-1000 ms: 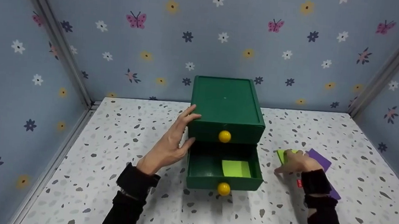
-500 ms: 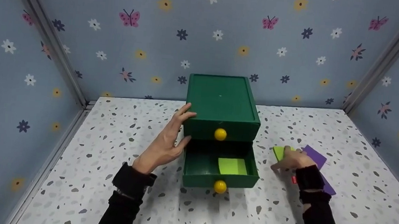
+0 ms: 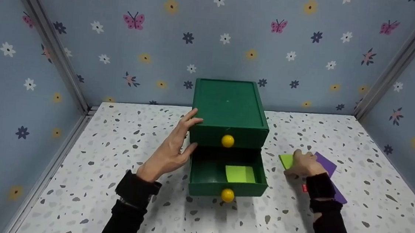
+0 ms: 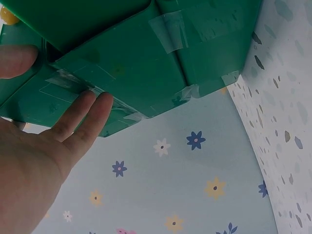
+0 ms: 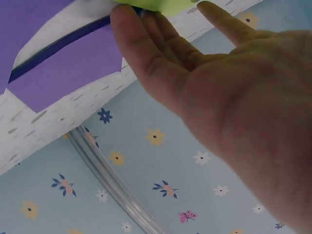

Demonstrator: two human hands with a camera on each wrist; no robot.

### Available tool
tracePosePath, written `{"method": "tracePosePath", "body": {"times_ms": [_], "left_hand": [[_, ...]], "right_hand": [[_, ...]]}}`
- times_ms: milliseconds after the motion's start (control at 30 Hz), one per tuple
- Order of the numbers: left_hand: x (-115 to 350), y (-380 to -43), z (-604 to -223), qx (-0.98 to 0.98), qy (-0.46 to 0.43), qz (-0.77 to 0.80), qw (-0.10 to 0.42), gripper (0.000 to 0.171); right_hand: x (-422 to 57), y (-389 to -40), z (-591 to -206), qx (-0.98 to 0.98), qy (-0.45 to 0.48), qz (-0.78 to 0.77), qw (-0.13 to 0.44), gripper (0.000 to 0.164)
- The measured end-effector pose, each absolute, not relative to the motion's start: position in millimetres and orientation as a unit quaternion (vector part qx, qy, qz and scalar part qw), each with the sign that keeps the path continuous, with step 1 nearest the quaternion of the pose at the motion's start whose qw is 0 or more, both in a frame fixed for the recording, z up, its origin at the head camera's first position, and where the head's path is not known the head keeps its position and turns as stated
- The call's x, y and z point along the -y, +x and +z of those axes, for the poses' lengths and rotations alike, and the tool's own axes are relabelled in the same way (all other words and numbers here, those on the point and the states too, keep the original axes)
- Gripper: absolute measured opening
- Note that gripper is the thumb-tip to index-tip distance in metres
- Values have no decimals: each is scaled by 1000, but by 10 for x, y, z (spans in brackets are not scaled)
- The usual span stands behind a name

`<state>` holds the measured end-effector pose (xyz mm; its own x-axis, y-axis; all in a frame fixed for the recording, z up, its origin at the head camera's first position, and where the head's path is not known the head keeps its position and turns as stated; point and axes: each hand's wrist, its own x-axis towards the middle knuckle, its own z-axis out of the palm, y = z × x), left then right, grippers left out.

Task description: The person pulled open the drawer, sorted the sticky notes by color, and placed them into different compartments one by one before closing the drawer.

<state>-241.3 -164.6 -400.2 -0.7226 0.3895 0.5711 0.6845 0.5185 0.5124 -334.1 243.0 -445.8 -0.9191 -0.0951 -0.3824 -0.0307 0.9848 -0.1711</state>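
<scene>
A dark green drawer unit (image 3: pixel 230 103) with yellow knobs stands mid-table. Its lower drawer (image 3: pixel 207 172) is pulled out, with a lime-green square of paper (image 3: pixel 240 174) inside at the right. My left hand (image 3: pixel 169 150) rests against the unit's left side, fingers fairly straight. In the left wrist view two fingertips touch the taped side panel (image 4: pixel 126 68). Right of the unit, my right hand (image 3: pixel 303 165) pinches another lime-green paper square (image 3: pixel 285 160), mostly hidden beneath the fingers. Purple paper (image 3: pixel 326 164) lies partly under that hand.
A small red tag (image 3: pixel 304 188) shows beside the right wrist. The speckled white table (image 3: pixel 128 132) reaches back to a blue flowered wall (image 3: pixel 229 22). Metal rails (image 3: pixel 50 45) run along the corners. Purple and white sheets (image 5: pixel 73 68) lie near the right fingers.
The right fingers and thumb have drawn closer together over the lime-green paper, which has slid slightly left. The left hand keeps its place on the unit. The head view has shifted a little.
</scene>
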Motion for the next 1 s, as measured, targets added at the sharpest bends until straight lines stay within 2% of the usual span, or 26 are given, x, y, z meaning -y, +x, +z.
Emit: {"method": "tracePosePath", "body": {"times_ms": [300, 367, 433, 567, 867, 1000], "left_hand": [[1646, -2429, -3998, 850, -317, -374, 195, 63], [1646, -2426, -3996, 849, -316, -376, 194, 63], [1647, -2423, -3994, 849, -316, -378, 193, 63], [1646, -2419, -3995, 848, -316, -379, 194, 63], [1647, -2412, -4006, 850, -313, -378, 192, 64], [1645, -2405, -4001, 852, -310, -379, 186, 64]], "right_hand": [[-2398, -3369, -4443, -963, 11, -123, 239, 113], [-2409, -3359, -4407, -958, 12, -145, 245, 114], [-2422, -3342, -4358, -953, 3, -178, 247, 110], [-2439, -3300, -4227, -950, -31, -216, 222, 91], [-2383, -3032, -3815, -965, -115, -221, 84, 74], [-2333, -2863, -3627, -960, -157, -226, 54, 67]]}}
